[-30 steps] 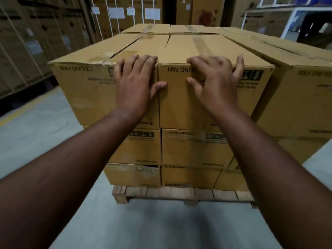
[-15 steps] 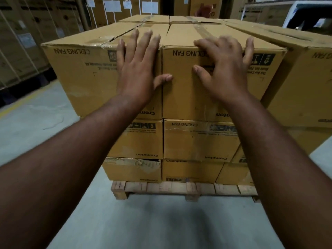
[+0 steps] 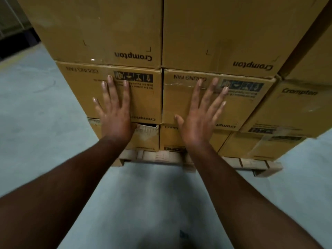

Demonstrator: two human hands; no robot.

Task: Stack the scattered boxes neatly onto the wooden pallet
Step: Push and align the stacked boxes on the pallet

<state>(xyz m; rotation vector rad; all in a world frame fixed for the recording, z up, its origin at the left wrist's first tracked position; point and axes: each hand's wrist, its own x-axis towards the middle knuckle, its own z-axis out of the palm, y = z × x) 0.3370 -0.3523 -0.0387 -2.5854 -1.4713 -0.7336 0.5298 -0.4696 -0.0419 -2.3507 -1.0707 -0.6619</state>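
Observation:
Brown ceiling-fan cartons stand stacked three layers high on a wooden pallet [image 3: 161, 157]. My left hand [image 3: 115, 108] lies flat, fingers spread, against the front of the middle-layer left box [image 3: 143, 97]. My right hand [image 3: 199, 114] presses flat, fingers spread, on the middle-layer right box [image 3: 248, 105]. Above them sit two top-layer boxes [image 3: 100, 27] [image 3: 224, 29]. The bottom-layer left box [image 3: 145, 139] has a torn top edge. More stacked boxes [image 3: 294, 108] fill the right side of the pallet.
Grey concrete floor [image 3: 45, 123] surrounds the pallet on the left and in front. A dark gap and part of another stack [image 3: 10, 24] show at the far left. The pallet's front right corner [image 3: 269, 168] juts out beyond the boxes.
Both hands came down from the top-layer boxes' upper edge to the fronts of the middle-layer boxes. The view dropped lower and closer to the stack.

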